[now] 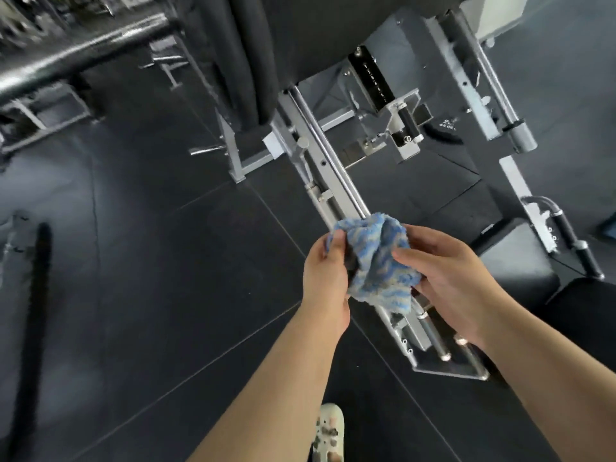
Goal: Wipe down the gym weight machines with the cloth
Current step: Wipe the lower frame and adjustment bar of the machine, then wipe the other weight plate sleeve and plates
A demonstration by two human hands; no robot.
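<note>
Head view, looking down: both hands at centre frame, bunching the cloth (373,258) between them. Left hand (328,278) curled on the cloth's left edge, thumb on top, fingers tucked under and mostly hidden. Right hand (456,281) closed on the right side, thumb pressed into the blue-and-white pile, fingers wrapped beneath. Cloth crumpled into a wad, held in the air in front of the machine's left rail (328,151), apparently not touching it, though contact cannot be ruled out from this angle.

Machine (400,105) across upper and right frame: grey steel frame, chrome guide rods, black pad (253,55) at upper centre, black seat (520,258) at right edge with a handle (566,235) beside it. Dark rubber floor (166,261) at left and below. Pale shoe (330,431) at bottom centre.

Step in hand, as judged: regathering or refolding the cloth between wipes, not wiping just now. No telling from here how much of the machine is already done.

Next move likely calls for: settling the wad into one hand with a clean face outward, then reaching forward and down to the rail or rods and dragging along their length. Narrow rods would want the cloth wrapped partly round, with firm pressure.
</note>
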